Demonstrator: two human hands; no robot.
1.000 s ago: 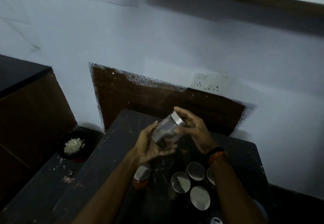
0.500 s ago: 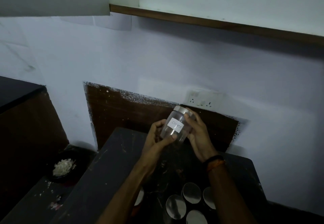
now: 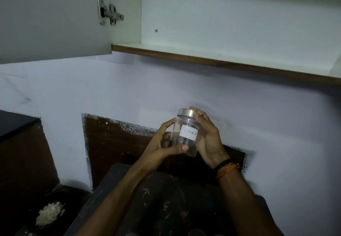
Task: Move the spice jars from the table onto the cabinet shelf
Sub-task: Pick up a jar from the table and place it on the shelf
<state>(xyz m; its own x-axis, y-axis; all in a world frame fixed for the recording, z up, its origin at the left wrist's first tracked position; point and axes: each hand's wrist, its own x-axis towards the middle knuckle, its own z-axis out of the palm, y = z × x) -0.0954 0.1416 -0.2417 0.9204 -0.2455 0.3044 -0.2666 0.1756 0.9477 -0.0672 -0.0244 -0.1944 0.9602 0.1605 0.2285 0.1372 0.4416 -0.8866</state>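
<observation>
One spice jar [image 3: 185, 132] in sight, clear-walled, silver-lidded, labelled "Cloves", upright and raised above the dark bench [image 3: 166, 198], well below the cabinet shelf [image 3: 221, 58]. Two hands on it: left hand [image 3: 162, 143] cupping the lower left side, thumb across the front near the base; right hand [image 3: 208, 138] wrapping the right side, fingers [image 3: 198, 115] curled round the lid and wall. Both sets of fingers gripping the jar.

One open cabinet door [image 3: 51, 18] at upper left with one metal hinge [image 3: 108, 12]. One brown panel [image 3: 118, 143] on the wall behind the bench. One dark bowl [image 3: 49, 215] of pale shreds at lower left. Two bands on the right wrist [image 3: 227, 167], one black, one orange. Nothing between jar and shelf.

Against half a second ago: jar turned more upright, label squarely facing the camera and readable; view tilted upward, showing the shelf interior and hinge, hiding the lidded jars low on the bench.
</observation>
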